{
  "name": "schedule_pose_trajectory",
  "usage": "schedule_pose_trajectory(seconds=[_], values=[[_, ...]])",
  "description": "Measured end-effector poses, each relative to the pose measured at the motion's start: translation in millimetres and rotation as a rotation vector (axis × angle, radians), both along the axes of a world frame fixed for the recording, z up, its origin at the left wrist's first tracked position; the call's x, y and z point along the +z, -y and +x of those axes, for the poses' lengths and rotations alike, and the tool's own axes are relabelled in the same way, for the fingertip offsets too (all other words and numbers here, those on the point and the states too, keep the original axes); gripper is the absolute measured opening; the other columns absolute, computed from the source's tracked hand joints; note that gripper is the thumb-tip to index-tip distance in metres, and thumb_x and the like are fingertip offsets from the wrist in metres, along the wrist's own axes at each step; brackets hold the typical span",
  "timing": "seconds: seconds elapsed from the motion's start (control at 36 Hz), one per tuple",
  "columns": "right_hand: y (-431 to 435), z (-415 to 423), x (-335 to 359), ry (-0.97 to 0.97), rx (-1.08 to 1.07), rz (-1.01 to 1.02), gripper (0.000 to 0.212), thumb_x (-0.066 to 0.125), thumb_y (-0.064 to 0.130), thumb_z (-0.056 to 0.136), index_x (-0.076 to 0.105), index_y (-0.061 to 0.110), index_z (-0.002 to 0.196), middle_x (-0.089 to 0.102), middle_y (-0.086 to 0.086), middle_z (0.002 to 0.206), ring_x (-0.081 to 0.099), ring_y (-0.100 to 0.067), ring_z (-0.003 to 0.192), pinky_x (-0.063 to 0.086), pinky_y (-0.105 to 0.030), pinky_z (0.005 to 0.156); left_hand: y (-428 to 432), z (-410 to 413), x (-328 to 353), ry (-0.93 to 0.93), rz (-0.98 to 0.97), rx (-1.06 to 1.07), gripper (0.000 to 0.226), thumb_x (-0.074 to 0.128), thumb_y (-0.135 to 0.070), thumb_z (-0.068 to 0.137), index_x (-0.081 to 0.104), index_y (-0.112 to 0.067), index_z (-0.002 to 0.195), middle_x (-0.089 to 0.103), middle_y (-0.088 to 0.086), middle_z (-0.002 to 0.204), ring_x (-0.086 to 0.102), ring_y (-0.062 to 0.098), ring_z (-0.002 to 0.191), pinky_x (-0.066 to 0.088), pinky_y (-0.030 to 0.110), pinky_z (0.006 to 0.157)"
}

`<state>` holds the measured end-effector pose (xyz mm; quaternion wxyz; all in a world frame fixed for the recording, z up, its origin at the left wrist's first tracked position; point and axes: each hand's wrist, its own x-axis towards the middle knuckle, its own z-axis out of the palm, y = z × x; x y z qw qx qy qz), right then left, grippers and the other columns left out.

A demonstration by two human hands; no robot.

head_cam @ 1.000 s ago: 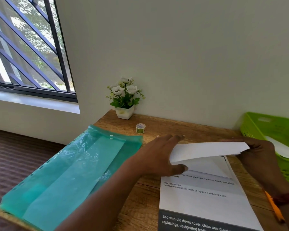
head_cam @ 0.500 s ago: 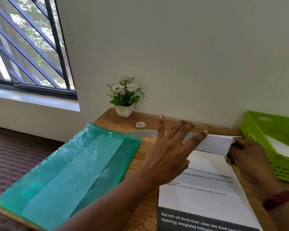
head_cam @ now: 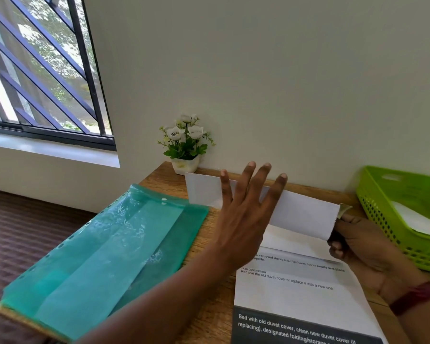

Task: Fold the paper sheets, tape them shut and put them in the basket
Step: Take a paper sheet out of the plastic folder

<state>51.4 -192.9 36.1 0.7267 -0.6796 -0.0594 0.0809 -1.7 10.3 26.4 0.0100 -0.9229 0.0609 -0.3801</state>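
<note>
Closest to the camera, the paper sheet (head_cam: 296, 291) lies flat on the tabletop (head_cam: 210, 324) with its printed side up. My guess is the near part is left lying there so it works as the base for the fold. Off to the left, a green plastic folder (head_cam: 97, 256) hangs partly over the tabletop edge, out of the way of the folding.

Moving up, the far part of the sheet is lifted into a flap (head_cam: 301, 214) that stands up from the tabletop and curls toward the person. The right hand (head_cam: 360, 247), with a dark red wristband (head_cam: 416, 296) behind it, has its fingers curled and pinches the right end of the flap, probably to keep that edge lined up. The left hand (head_cam: 243, 219) is spread wide with straight fingers across the middle of the flap. It looks ready to flatten it down and set the crease, though I can't tell if the palm is actually touching the paper. So the fold looks in progress and not yet pressed.

Further right, the green basket (head_cam: 382, 177) sits within easy reach and already holds a folded paper (head_cam: 417, 219). At the back, a small flower pot (head_cam: 185, 142) stands against the wall. I can't spot any tape from here.
</note>
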Motion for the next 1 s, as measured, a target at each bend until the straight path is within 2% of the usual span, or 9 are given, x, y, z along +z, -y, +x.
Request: schedule_pose_trajectory(seconds=[0.11,0.25,0.33,0.39,0.53,0.64,0.78,0.86,1.0], values=[[-1,-2,0,-0.02,0.012,0.019,0.024,0.05,0.002,0.095,0.065,0.011,0.079,0.049,0.001,0.053,0.032,-0.008,0.042,0.025,-0.02,0.038,4,-1,-2,-0.018,0.026,-0.01,0.109,0.075,-0.008,0.064,0.018,-0.018,0.156,0.024,0.014,0.154,0.017,0.037,0.147,-0.014,0.062,0.115],[-7,-3,3,0.045,-0.069,0.069,0.026,0.056,0.013,0.095,0.066,0.018,0.072,0.052,-0.003,0.06,0.039,-0.01,0.044,0.029,-0.02,0.04,1,3,-2,0.003,-0.019,0.034,0.107,0.077,-0.013,0.061,0.024,-0.016,0.154,0.037,0.012,0.135,0.036,0.032,0.127,-0.001,0.066,0.116],[-12,-4,5,0.161,-0.111,0.132,0.016,0.058,0.03,0.095,0.062,0.016,0.089,0.057,-0.007,0.064,0.041,-0.013,0.043,0.031,-0.022,0.039,-2,5,-3,0.004,-0.042,0.05,0.108,0.078,-0.019,0.057,0.026,-0.016,0.152,0.039,0.011,0.131,0.04,0.031,0.122,0.001,0.065,0.116],[-16,-6,4,0.268,-0.121,0.126,0.018,0.06,0.031,0.092,0.06,0.016,0.102,0.059,-0.008,0.067,0.039,-0.013,0.04,0.03,-0.022,0.038,-6,6,-3,-0.001,-0.06,0.058,0.109,0.078,-0.023,0.056,0.027,-0.016,0.152,0.041,0.01,0.129,0.041,0.03,0.12,0.002,0.065,0.115],[-31,-19,-3,0.426,-0.129,0.014,0.052,0.073,0.023,0.074,0.047,0.023,0.119,0.064,-0.002,0.057,0.043,-0.009,0.041,0.037,-0.018,0.04,-12,10,-5,-0.039,-0.109,0.072,0.114,0.079,-0.029,0.053,0.024,-0.016,0.152,0.037,0.008,0.129,0.039,0.03,0.123,0.001,0.065,0.114],[-36,-26,-10,0.416,-0.114,-0.032,0.047,0.077,0.026,0.069,0.056,0.017,0.109,0.074,-0.004,0.077,0.048,-0.006,0.043,0.04,-0.019,0.039,-12,10,-9,-0.088,-0.106,0.045,0.117,0.08,-0.031,0.054,0.02,-0.02,0.154,0.035,0.009,0.133,0.034,0.031,0.127,-0.002,0.066,0.114],[-34,-21,-14,0.353,-0.105,-0.052,0.016,0.073,0.016,0.082,0.07,0.01,0.097,0.06,0.004,0.051,0.038,-0.008,0.035,0.033,-0.019,0.037,-12,10,-10,-0.107,-0.078,-0.001,0.117,0.08,-0.034,0.054,0.018,-0.024,0.154,0.033,0.01,0.136,0.031,0.032,0.129,0.0,0.068,0.114],[-29,-15,-15,0.304,-0.089,-0.07,0.016,0.071,0.018,0.084,0.073,0.008,0.096,0.052,0.005,0.044,0.034,-0.011,0.034,0.033,-0.02,0.038,-12,11,-11,-0.115,-0.063,-0.007,0.119,0.081,-0.035,0.054,0.018,-0.024,0.154,0.031,0.011,0.138,0.028,0.033,0.13,-0.001,0.068,0.114],[-24,-9,-16,0.261,-0.051,-0.048,0.031,0.071,0.033,0.078,0.074,0.012,0.101,0.056,-0.004,0.054,0.036,-0.012,0.04,0.034,-0.021,0.043,-13,13,-13,-0.126,-0.042,0.002,0.12,0.083,-0.033,0.051,0.021,-0.023,0.153,0.031,0.013,0.137,0.029,0.034,0.129,0.0,0.067,0.114]])
